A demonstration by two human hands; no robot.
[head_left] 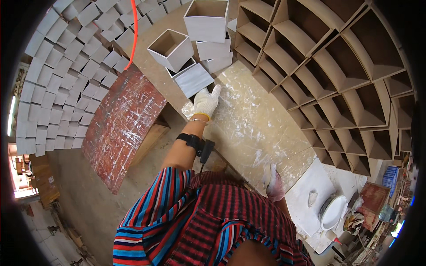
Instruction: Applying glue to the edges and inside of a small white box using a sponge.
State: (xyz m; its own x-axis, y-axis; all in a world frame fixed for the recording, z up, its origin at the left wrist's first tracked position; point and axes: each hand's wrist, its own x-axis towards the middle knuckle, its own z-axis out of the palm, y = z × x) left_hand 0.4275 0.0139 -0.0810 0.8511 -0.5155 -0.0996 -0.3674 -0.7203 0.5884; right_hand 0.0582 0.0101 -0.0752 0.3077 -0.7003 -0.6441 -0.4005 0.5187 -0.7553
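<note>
My left hand (206, 102), in a white knit glove with a yellow cuff, reaches to the near corner of a white-painted open box (194, 79) lying on its side. Its thumb stands apart from the fingers, and the fingertips meet the box's edge. Another white box (170, 51) with a bare brown inside leans on top of that one. Just behind stand several stacked white boxes (206, 24). My right hand (273, 182), in a stained glove, hangs low over the worktable's (248, 115) near side, fingers drawn together; what they hold, if anything, is unclear.
A tall wall of white boxes (62, 88) rises at left beside a scratched red board (124, 124). Stacked brown compartment units (328, 80) border the right side. An orange hose (135, 33) hangs at the back. A white bucket (333, 213) stands at the lower right.
</note>
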